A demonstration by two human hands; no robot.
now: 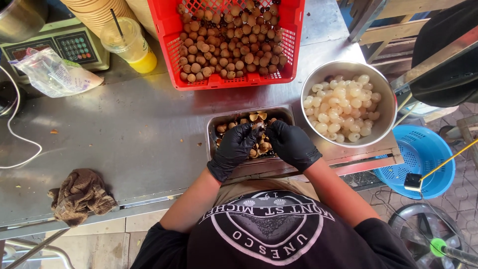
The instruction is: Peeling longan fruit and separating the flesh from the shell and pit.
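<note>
Both hands, left hand point(234, 148) and right hand point(292, 144), wore glossy black gloves ending at the wrists. A black short-sleeved shirt point(271, 234) carried a round white emblem.

We see both forearms bare and angled inward, the black-gloved left hand point(233, 149) and right hand point(293, 145) close together, fingers curled, fingertips nearly meeting in a pinching grip.

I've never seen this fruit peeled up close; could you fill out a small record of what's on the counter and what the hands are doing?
left hand: black glove, pinching a small brown fruit over the steel tray
right hand: black glove, on the same fruit
steel tray: holds brown shells
red crate: unpeeled brown fruits
steel bowl: peeled white fruits
brown rag: near the counter's front edge
</note>
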